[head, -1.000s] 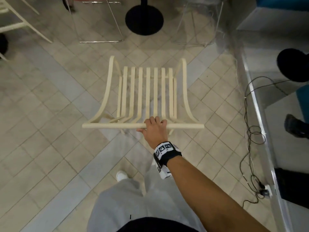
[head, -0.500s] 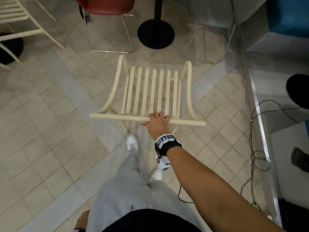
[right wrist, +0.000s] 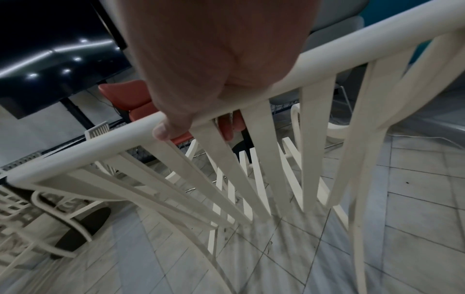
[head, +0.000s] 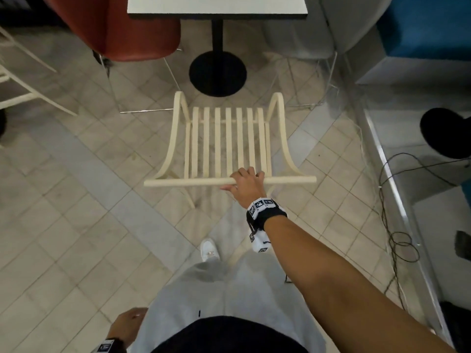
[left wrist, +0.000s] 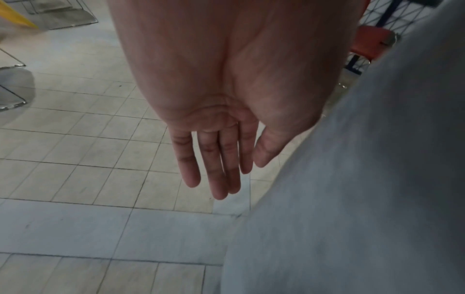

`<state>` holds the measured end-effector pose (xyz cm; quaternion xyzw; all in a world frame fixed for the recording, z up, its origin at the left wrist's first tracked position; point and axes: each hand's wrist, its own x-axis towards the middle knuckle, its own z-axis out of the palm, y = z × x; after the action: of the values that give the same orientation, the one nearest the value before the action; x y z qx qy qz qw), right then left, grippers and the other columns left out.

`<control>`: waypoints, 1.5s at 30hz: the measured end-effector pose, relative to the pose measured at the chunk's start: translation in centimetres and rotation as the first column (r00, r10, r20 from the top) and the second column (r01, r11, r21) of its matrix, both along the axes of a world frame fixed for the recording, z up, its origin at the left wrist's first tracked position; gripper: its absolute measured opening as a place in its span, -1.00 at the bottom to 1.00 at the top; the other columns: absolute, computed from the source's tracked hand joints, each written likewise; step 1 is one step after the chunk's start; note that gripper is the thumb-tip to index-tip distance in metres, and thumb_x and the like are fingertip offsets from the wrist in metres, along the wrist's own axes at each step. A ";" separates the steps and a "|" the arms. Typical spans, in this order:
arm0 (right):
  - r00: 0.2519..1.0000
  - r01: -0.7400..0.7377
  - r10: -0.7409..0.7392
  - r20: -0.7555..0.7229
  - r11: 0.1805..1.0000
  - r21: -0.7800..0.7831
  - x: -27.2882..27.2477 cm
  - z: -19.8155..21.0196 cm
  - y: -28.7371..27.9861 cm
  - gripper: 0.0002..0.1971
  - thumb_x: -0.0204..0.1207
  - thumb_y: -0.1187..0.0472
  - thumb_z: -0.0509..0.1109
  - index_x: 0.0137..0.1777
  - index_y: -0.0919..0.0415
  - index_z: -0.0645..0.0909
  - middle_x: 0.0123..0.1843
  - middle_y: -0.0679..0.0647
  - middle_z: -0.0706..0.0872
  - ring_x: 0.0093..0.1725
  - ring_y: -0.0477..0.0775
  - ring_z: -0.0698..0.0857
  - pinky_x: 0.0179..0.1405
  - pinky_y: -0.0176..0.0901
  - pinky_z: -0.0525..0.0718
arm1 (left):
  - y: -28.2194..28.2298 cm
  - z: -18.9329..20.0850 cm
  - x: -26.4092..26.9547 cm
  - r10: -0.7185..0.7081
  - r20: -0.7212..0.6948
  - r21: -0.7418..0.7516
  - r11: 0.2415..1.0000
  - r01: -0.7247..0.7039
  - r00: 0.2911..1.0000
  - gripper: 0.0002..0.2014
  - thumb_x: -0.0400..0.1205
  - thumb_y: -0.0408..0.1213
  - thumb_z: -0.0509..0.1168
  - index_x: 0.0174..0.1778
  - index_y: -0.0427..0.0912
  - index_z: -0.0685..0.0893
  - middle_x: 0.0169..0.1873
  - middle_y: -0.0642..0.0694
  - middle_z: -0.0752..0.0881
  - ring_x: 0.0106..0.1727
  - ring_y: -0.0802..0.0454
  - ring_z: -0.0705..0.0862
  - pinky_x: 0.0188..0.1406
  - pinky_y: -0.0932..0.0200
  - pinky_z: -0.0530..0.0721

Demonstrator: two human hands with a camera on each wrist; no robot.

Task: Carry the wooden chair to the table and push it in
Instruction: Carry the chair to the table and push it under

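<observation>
A cream wooden chair (head: 226,141) with a slatted back and seat faces the white-topped table (head: 216,6), whose black post and round base (head: 218,72) stand just beyond the chair's front. My right hand (head: 246,186) grips the chair's top rail (head: 183,182) right of its middle. In the right wrist view the fingers (right wrist: 226,127) wrap over the rail (right wrist: 352,53) and the thumb lies along its near side. My left hand (head: 127,324) hangs by my hip, fingers (left wrist: 214,165) straight and holding nothing.
A red shell chair (head: 117,31) stands left of the table and a grey one (head: 339,24) right of it. Another cream chair (head: 15,93) is at far left. A metal floor rail (head: 397,189) and loose black cables (head: 397,240) run along the right.
I have walked forward with the chair; the table top has come into view and its black base now sits just past the chair's front. My left hand has appeared at the lower left.
</observation>
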<state>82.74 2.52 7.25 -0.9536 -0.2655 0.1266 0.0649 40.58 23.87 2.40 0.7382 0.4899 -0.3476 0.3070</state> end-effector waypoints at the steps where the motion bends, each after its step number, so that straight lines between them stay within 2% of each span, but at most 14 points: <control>1: 1.000 0.002 -0.002 -0.006 1.000 0.003 0.9 0.1 0.4 -0.31 0.52 -0.49 0.04 0.19 0.03 0.70 0.09 -0.03 0.72 0.10 0.14 0.55 0.09 0.16 0.39 | 0.2 1.0 1.3 -0.007 0.003 -0.011 1.000 0.007 1.000 -0.77 0.59 -0.25 0.27 -0.28 0.03 0.81 -0.11 -0.12 0.84 -0.28 0.04 0.66 -0.30 0.23 0.57; 5: 1.000 -0.007 0.007 -0.007 1.000 0.012 4.8 0.1 1.8 -0.38 0.53 -0.45 0.13 0.13 0.06 0.70 0.06 0.00 0.71 0.10 0.15 0.54 0.11 0.16 0.39 | 1.4 3.8 6.2 0.090 0.028 -0.082 0.993 -0.088 0.996 -0.83 0.63 -0.32 0.24 -0.01 -0.12 0.74 -0.10 -0.05 0.68 -0.07 0.06 0.60 -0.41 0.42 0.41; 9: 1.000 -0.008 0.008 -0.002 1.000 0.002 8.8 0.1 3.3 -0.40 0.54 -0.45 0.16 0.14 0.05 0.69 0.08 0.00 0.70 0.13 0.15 0.54 0.14 0.16 0.40 | 1.7 3.2 8.6 0.131 -0.008 -0.127 0.983 -0.131 0.991 -0.75 0.62 -0.32 0.24 0.11 -0.20 0.78 -0.04 -0.12 0.74 -0.07 0.02 0.63 -0.38 0.32 0.47; 13: 1.000 -0.006 0.006 0.019 1.000 -0.016 12.3 -0.2 4.7 -0.41 0.55 -0.44 0.13 0.19 0.01 0.68 0.09 -0.03 0.71 0.14 0.14 0.54 0.14 0.16 0.37 | 1.8 2.7 11.2 0.146 -0.032 -0.132 0.980 -0.149 0.989 -0.75 0.61 -0.26 0.27 0.11 -0.16 0.80 0.02 -0.15 0.75 -0.05 -0.04 0.63 -0.06 0.20 0.50; 16: 1.000 -0.013 0.013 0.012 1.000 -0.010 15.1 -0.3 5.8 -0.40 0.54 -0.46 0.12 0.16 0.01 0.69 0.06 -0.02 0.72 0.11 0.13 0.54 0.11 0.16 0.36 | 1.3 2.9 13.6 0.150 -0.040 -0.125 0.980 -0.154 0.988 -0.75 0.61 -0.25 0.28 0.13 -0.16 0.79 0.11 -0.21 0.77 -0.01 -0.11 0.66 -0.05 0.16 0.55; 18: 1.000 -0.016 0.016 0.013 1.000 -0.019 17.1 -0.1 6.5 -0.38 0.53 -0.46 0.12 0.14 0.02 0.70 0.05 -0.02 0.73 0.10 0.13 0.55 0.10 0.17 0.35 | 1.1 3.2 15.6 0.158 -0.016 -0.124 0.980 -0.159 0.987 -0.74 0.64 -0.24 0.27 0.16 -0.19 0.78 0.22 -0.27 0.75 0.13 -0.22 0.69 0.08 0.06 0.62; 21: 1.000 -0.025 0.025 0.003 0.999 -0.026 20.0 0.0 7.5 -0.38 0.53 -0.46 0.09 0.15 0.02 0.69 0.08 -0.02 0.73 0.13 0.13 0.55 0.14 0.17 0.33 | 0.4 3.1 18.9 0.093 -0.013 -0.087 0.992 -0.093 0.996 -0.60 0.55 0.01 0.17 0.12 -0.07 0.80 0.26 -0.25 0.74 0.20 -0.19 0.69 0.04 0.08 0.55; 23: 0.999 -0.033 0.032 -0.025 0.999 -0.019 21.9 0.1 8.1 -0.37 0.54 -0.46 0.08 0.19 0.03 0.68 0.14 -0.01 0.73 0.20 0.15 0.56 0.23 0.21 0.35 | -0.3 2.8 20.8 0.054 -0.016 -0.075 0.996 -0.055 0.998 -0.63 0.56 0.02 0.19 0.11 -0.04 0.78 0.23 -0.24 0.76 0.24 -0.20 0.69 0.03 0.08 0.53; 26: 0.994 -0.048 0.046 -0.097 0.999 -0.020 24.5 0.3 9.1 -0.40 0.57 -0.42 0.11 0.26 0.01 0.66 0.24 0.01 0.71 0.35 0.19 0.51 0.38 0.33 0.32 | -0.5 2.6 22.3 0.021 -0.012 -0.040 0.999 -0.022 1.000 -0.65 0.54 0.11 0.17 0.07 0.07 0.73 0.14 -0.14 0.80 0.15 -0.17 0.74 -0.02 0.08 0.59; 33: 0.995 -0.061 0.058 -0.076 0.998 -0.036 29.1 0.3 11.0 -0.41 0.58 -0.41 0.13 0.27 0.01 0.66 0.22 -0.02 0.70 0.30 0.17 0.49 0.28 0.26 0.33 | -0.5 4.6 26.4 0.097 -0.050 -0.069 0.993 -0.100 0.994 -0.57 0.34 0.10 0.14 -0.04 0.07 0.77 0.16 -0.24 0.78 0.18 -0.22 0.71 0.02 0.08 0.53; 36: 0.993 -0.057 0.052 -0.107 0.997 -0.047 31.5 0.4 12.0 -0.38 0.56 -0.44 0.12 0.30 0.01 0.64 0.27 -0.02 0.68 0.33 0.17 0.48 0.38 0.30 0.31 | 0.6 4.6 27.9 0.064 -0.078 -0.090 0.993 -0.071 0.995 -0.75 0.42 0.09 0.18 -0.16 0.14 0.72 0.19 -0.25 0.77 0.21 -0.23 0.70 0.01 0.09 0.51; 40: 0.991 -0.066 0.058 -0.117 0.996 -0.061 34.5 0.3 13.3 -0.35 0.56 -0.46 0.09 0.35 0.01 0.61 0.36 0.00 0.65 0.41 0.17 0.46 0.48 0.36 0.22 | 4.4 5.1 32.7 0.042 0.030 -0.066 0.997 -0.040 0.999 -0.78 0.60 -0.10 0.25 0.02 0.04 0.80 0.13 -0.12 0.81 0.19 -0.13 0.73 0.04 0.10 0.53; 43: 0.992 -0.074 0.065 -0.110 0.994 -0.078 36.5 0.3 14.3 -0.35 0.55 -0.48 0.06 0.33 -0.02 0.61 0.31 0.00 0.67 0.33 0.15 0.48 0.36 0.30 0.25 | 8.3 6.0 38.3 0.029 0.140 -0.072 0.997 -0.019 0.990 -0.76 0.60 -0.24 0.24 0.07 0.01 0.78 -0.05 0.03 0.85 -0.07 0.09 0.80 0.07 0.08 0.64; 45: 0.992 -0.071 0.062 -0.112 0.994 -0.083 38.0 0.3 15.1 -0.36 0.53 -0.49 0.06 0.26 -0.04 0.63 0.26 0.00 0.68 0.28 0.16 0.48 0.27 0.27 0.30 | 11.3 6.2 42.1 -0.021 0.210 -0.056 0.998 0.033 0.978 -0.77 0.59 -0.25 0.25 0.08 0.01 0.77 -0.07 0.02 0.86 -0.11 0.14 0.81 0.08 0.09 0.68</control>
<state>120.72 17.65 7.57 -0.9377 -0.2874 0.1922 0.0334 82.66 35.13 8.63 0.7678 0.4343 -0.2867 0.3736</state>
